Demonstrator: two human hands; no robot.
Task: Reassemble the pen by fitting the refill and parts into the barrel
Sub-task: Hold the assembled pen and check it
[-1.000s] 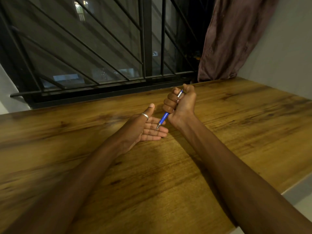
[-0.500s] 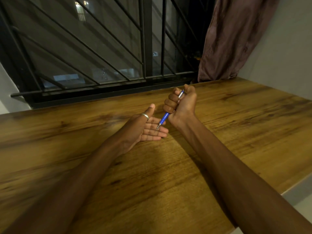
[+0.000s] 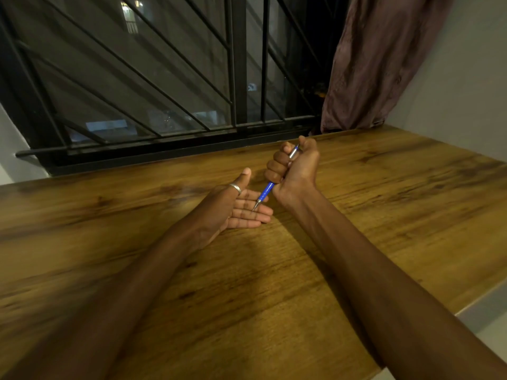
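Pen (image 3: 265, 191) sits clamped in the fisted right hand (image 3: 292, 167), tip down over the fingers of the flat, spread left hand (image 3: 241, 207) on the bench (image 3: 384, 204) — press straight, not sideways, so the parts seat squarely, I judge.

Blue pen (image 3: 265, 191) tilted, tip down, prob. assembled.

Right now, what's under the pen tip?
The open left hand, palm up; the pen tip points at its fingers. The right hand covers the barrel's middle.
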